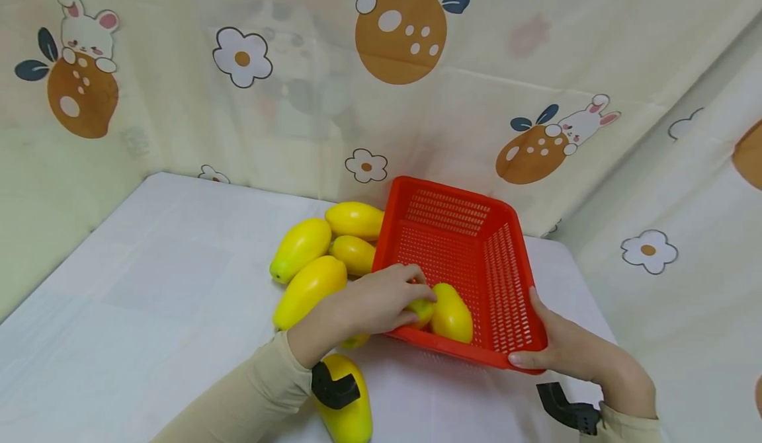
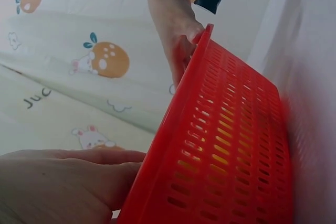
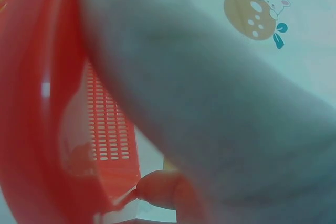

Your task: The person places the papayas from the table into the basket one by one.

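Observation:
A red plastic basket [image 1: 458, 192] with slotted walls stands on the table. My left hand [image 1: 381, 297] reaches over its left front edge, fingers curled over a yellow mango [image 1: 421, 311] inside and covering much of it. Right beside that one lies a second mango [image 1: 452, 314], also in the basket. At the front right corner my right hand [image 1: 571, 344] grips the rim, thumb on the front edge. From the left wrist, the basket wall [image 2: 226, 129] shows yellow through its slots. In the right wrist view, a finger [image 3: 160, 188] touches the rim and the forearm blocks much.
Several yellow mangoes [image 1: 300, 250] lie on the white table [image 1: 149, 337] left of the basket. Another mango [image 1: 348, 410] is nearer the front, partly behind the left wrist's black strap [image 1: 336, 387]. A printed curtain [image 1: 286, 119] hangs behind the table.

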### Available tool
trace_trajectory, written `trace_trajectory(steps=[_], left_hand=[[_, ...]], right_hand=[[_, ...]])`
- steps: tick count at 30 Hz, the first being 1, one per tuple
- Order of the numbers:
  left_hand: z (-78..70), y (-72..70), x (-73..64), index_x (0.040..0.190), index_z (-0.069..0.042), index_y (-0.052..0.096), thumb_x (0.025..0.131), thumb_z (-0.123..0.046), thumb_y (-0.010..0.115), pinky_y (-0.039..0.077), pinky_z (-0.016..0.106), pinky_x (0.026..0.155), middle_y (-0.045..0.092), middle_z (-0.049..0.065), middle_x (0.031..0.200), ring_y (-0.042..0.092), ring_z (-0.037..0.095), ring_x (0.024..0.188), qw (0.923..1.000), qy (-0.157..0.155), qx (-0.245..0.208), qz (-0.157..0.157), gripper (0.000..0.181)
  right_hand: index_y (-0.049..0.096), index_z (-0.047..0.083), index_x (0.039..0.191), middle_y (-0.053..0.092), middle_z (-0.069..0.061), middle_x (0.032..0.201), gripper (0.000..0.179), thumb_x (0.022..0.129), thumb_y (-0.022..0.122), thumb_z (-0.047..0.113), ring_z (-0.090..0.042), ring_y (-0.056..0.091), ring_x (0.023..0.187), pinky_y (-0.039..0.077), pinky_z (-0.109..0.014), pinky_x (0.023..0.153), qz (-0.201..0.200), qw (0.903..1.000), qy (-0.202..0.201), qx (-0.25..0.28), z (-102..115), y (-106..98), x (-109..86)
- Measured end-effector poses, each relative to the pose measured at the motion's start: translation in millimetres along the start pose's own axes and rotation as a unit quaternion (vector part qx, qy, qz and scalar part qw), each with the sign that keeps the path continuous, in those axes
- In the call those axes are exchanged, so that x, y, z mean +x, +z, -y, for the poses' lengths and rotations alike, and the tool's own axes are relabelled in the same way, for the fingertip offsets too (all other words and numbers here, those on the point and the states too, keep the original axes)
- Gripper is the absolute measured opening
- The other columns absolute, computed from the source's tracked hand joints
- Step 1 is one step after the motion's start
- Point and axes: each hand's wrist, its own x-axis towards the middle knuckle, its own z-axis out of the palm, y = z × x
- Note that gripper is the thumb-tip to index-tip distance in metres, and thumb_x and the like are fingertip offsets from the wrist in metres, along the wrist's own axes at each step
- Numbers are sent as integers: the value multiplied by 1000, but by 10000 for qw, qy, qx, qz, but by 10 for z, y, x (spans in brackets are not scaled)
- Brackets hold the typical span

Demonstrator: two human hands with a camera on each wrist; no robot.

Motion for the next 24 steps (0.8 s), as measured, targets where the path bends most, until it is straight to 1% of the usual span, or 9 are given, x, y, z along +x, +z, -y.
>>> trace_trajectory(steps=[3,8,15,19,24], left_hand=[[9,0,-8,128,-28,57,90,-34,63,46,20,91,52,-5,121,49,10,108,10000,25,-3,-50,39],[7,-4,-19,128,-27,57,91,-33,62,46,21,92,53,-4,120,50,10,107,9999,89,-96,-84,38],[-8,3,-18,127,-25,58,90,-33,63,47,22,92,54,-3,118,51,11,104,9998,95,-78,-131,38],[-10,9,-12,126,-25,58,90,-33,63,47,22,91,54,-3,117,51,11,103,9998,105,-18,-167,37],[-21,-4,-9,128,-25,57,91,-33,62,47,21,91,54,-4,117,51,10,103,9999,76,-28,-107,38]], right_hand=[[-12,10,151,39,-21,137,119,77,76,39,-28,46,110,52,-32,75,-34,10000,-68,25,13,-2,4],[-12,8,151,39,-21,137,118,77,75,39,-30,46,112,49,-33,78,-109,9997,-194,-130,15,-7,-8],[-11,10,151,41,-19,135,117,78,75,37,-28,47,110,51,-31,75,1,9999,-42,113,3,-6,-12],[-11,10,152,42,-19,133,117,78,76,37,-28,47,109,51,-30,74,-4,9999,-55,120,-4,-12,-16],[-11,10,152,43,-18,133,117,77,76,37,-27,47,110,51,-31,75,-2,9999,-53,119,-1,-20,-22]])
